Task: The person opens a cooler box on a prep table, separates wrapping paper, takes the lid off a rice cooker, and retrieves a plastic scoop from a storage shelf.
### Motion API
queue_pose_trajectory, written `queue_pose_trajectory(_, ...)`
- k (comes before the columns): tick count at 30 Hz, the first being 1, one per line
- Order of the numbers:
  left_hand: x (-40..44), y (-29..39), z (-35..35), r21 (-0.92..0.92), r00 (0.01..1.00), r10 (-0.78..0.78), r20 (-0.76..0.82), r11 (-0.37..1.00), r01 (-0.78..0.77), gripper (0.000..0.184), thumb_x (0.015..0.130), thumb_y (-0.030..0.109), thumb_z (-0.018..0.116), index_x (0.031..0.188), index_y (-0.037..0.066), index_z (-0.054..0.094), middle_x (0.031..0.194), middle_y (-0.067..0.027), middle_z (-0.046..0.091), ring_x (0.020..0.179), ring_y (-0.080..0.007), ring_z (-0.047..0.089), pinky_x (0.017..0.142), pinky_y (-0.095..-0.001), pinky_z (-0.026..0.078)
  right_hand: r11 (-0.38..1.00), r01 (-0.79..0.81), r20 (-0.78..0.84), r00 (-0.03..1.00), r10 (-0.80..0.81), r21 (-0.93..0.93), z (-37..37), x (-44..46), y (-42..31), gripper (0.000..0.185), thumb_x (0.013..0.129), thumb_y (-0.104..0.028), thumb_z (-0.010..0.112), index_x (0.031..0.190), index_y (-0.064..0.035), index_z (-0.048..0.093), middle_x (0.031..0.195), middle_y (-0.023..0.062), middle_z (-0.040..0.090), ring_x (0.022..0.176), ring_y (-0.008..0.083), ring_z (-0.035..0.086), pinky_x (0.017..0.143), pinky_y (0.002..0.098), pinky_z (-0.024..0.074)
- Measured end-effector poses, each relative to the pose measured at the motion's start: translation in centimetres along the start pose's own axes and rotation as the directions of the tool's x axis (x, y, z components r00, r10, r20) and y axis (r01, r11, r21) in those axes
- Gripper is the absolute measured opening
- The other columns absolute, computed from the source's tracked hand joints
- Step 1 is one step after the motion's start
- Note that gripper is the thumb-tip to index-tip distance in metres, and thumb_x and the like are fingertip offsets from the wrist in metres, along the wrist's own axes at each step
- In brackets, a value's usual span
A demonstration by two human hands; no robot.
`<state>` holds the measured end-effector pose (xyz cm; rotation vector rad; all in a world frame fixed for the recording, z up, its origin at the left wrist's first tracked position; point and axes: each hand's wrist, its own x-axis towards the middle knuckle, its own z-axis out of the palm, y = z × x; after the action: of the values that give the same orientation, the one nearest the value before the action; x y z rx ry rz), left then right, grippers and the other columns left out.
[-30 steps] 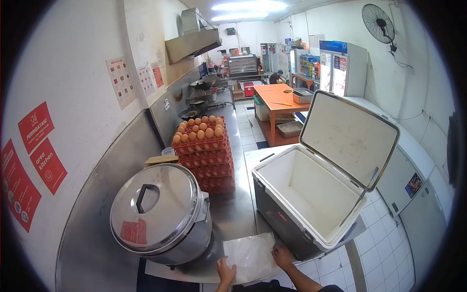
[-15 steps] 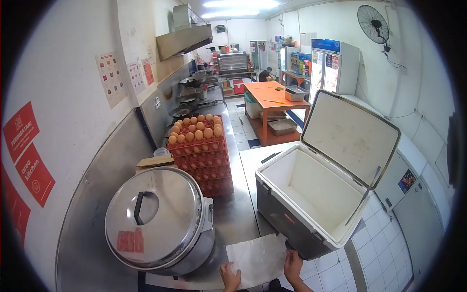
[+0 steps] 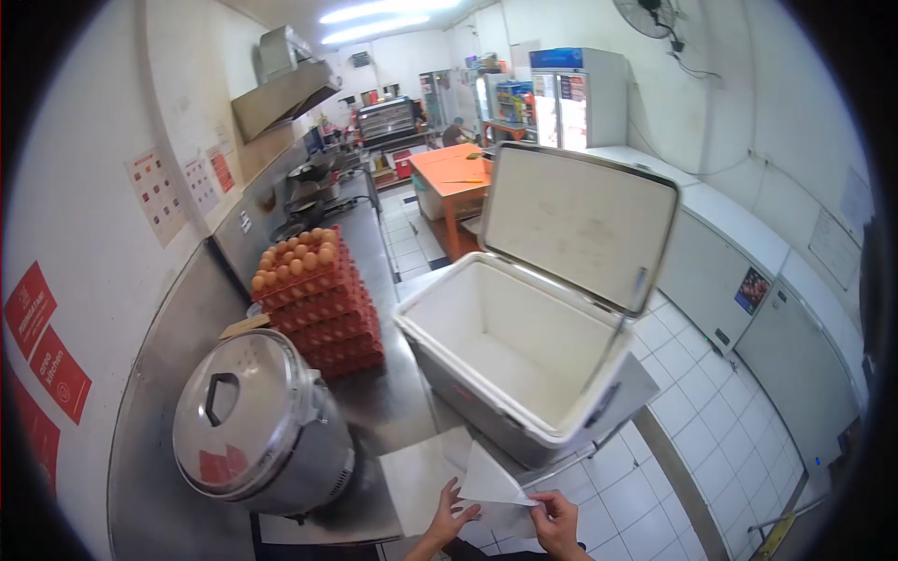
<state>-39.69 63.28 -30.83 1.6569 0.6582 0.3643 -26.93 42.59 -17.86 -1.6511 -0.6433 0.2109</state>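
A whitish sheet of paper (image 3: 412, 481) lies on the steel counter near its front edge. Its right part is lifted and folded into a pointed flap (image 3: 491, 479). My right hand (image 3: 557, 524) pinches the tip of that flap. Against the sheet's lower middle rests my left hand (image 3: 451, 512), its fingers apart and gripping nothing. Just beyond the paper stands a cooler box (image 3: 477, 407), grey outside and white inside, with its lid (image 3: 580, 224) raised. No contents show inside it.
A large lidded metal pot (image 3: 309, 449) stands to the left. Behind it rise stacked red trays of eggs (image 3: 323, 318). Further back is an orange table (image 3: 444, 168), with a person (image 3: 456, 133) beyond. Chest freezers (image 3: 720, 252) line the right wall.
My right hand has raised the sheet's right side and folded it over toward the left. My left hand's fingers have spread. The view has swung right and tilted.
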Motion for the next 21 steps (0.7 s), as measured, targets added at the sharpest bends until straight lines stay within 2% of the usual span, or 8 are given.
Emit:
queue_pose_trajectory(2, -0.9, -1.4, 5.9, -0.312, 0.965, -0.182, 0.190, 0.920, 0.235, 0.070, 0.095, 0.029, 0.073, 0.150, 0.005, 0.038, 0.143, -0.0158, 0.053, 0.122, -0.0300, 0.060, 0.102, -0.0464, 0.049, 0.932, -0.165, -0.085, 0.976, 0.203, 0.324, -5.2, -2.5, 2.3, 0.017, 0.092, 0.000, 0.064, 0.109, -0.0005, 0.064, 0.092, 0.0050, 0.069, 0.080, 0.0125, 0.065, 0.074, 0.0278, 0.0521)
queue_pose_trajectory(3, -0.8, 0.1, 9.3, -0.306, 0.964, -0.167, 0.208, 0.925, 0.227, 0.070, 0.095, 0.029, 0.073, 0.150, 0.005, 0.038, 0.143, -0.0158, 0.053, 0.122, -0.0300, 0.060, 0.102, -0.0464, 0.049, 0.934, -0.151, -0.108, 0.975, 0.195, 0.323, -8.4, -2.7, 3.6, 0.017, 0.092, 0.000, 0.064, 0.109, -0.0005, 0.064, 0.092, 0.0050, 0.069, 0.080, 0.0125, 0.065, 0.074, 0.0278, 0.0521)
queue_pose_trajectory(6, -3.7, 3.4, 18.1, -0.363, 0.642, -0.596, 0.482, 0.531, 0.766, 0.058, 0.100, 0.033, 0.065, 0.145, 0.001, 0.047, 0.132, -0.0132, 0.062, 0.116, -0.0248, 0.063, 0.101, -0.0381, 0.051, 0.871, -0.303, -0.156, 0.909, 0.386, 0.386, -18.3, -6.9, 6.5, 0.018, 0.097, -0.004, 0.064, 0.114, -0.0024, 0.057, 0.089, 0.0039, 0.067, 0.082, 0.0109, 0.064, 0.075, 0.0252, 0.0499)
queue_pose_trajectory(11, -3.8, 6.0, 32.7, -0.230, 0.684, -0.427, 0.592, 0.724, 0.651, 0.055, 0.099, 0.035, 0.068, 0.138, 0.000, 0.055, 0.127, -0.0112, 0.065, 0.113, -0.0211, 0.064, 0.097, -0.0364, 0.051, 0.872, -0.286, -0.407, 0.797, 0.446, 0.397, -31.2, -11.8, 6.5, 0.021, 0.097, -0.005, 0.065, 0.116, 0.0008, 0.060, 0.088, 0.0034, 0.068, 0.080, 0.0082, 0.062, 0.073, 0.0233, 0.0473)
queue_pose_trajectory(13, -2.5, 7.2, 36.5, -0.032, 0.726, -0.313, 0.612, 0.907, 0.419, 0.053, 0.096, 0.038, 0.072, 0.131, 0.000, 0.062, 0.118, -0.0089, 0.070, 0.108, -0.0192, 0.065, 0.094, -0.0340, 0.051, 0.865, -0.280, -0.477, 0.742, 0.471, 0.417, -34.5, -12.8, 7.4, 0.022, 0.097, -0.006, 0.065, 0.117, 0.0013, 0.060, 0.087, 0.0035, 0.069, 0.078, 0.0074, 0.062, 0.071, 0.0228, 0.0464)
queue_pose_trajectory(16, -0.6, 10.0, 41.2, 0.131, 0.723, -0.395, 0.567, 0.910, 0.394, 0.050, 0.093, 0.040, 0.075, 0.125, 0.001, 0.067, 0.110, -0.0068, 0.072, 0.102, -0.0162, 0.067, 0.090, -0.0313, 0.051, 0.809, -0.315, -0.484, 0.674, 0.559, 0.497, -38.8, -13.4, 10.4, 0.028, 0.095, -0.004, 0.066, 0.122, 0.0030, 0.062, 0.096, 0.0099, 0.072, 0.084, 0.0104, 0.064, 0.075, 0.0233, 0.0483)
queue_pose_trajectory(19, 1.8, 12.2, 45.2, 0.150, 0.681, -0.315, 0.661, 0.945, 0.292, 0.049, 0.093, 0.041, 0.076, 0.122, 0.002, 0.070, 0.108, -0.0057, 0.073, 0.096, -0.0141, 0.067, 0.085, -0.0298, 0.052, 0.802, -0.439, -0.544, 0.590, 0.597, 0.405, -42.8, -11.7, 12.7, 0.038, 0.094, -0.023, 0.075, 0.128, -0.0075, 0.067, 0.085, 0.0002, 0.067, 0.067, 0.0064, 0.053, 0.056, 0.0233, 0.0435)
queue_pose_trajectory(21, 4.4, 12.1, 48.4, 0.117, 0.660, -0.305, 0.686, 0.942, 0.314, 0.046, 0.093, 0.041, 0.075, 0.120, 0.003, 0.071, 0.106, -0.0048, 0.073, 0.093, -0.0133, 0.067, 0.084, -0.0293, 0.052, 0.811, -0.333, -0.511, 0.646, 0.567, 0.481, -45.8, -8.8, 11.4, 0.027, 0.097, -0.005, 0.065, 0.121, 0.0040, 0.063, 0.096, 0.0108, 0.073, 0.083, 0.0101, 0.064, 0.076, 0.0227, 0.0478)
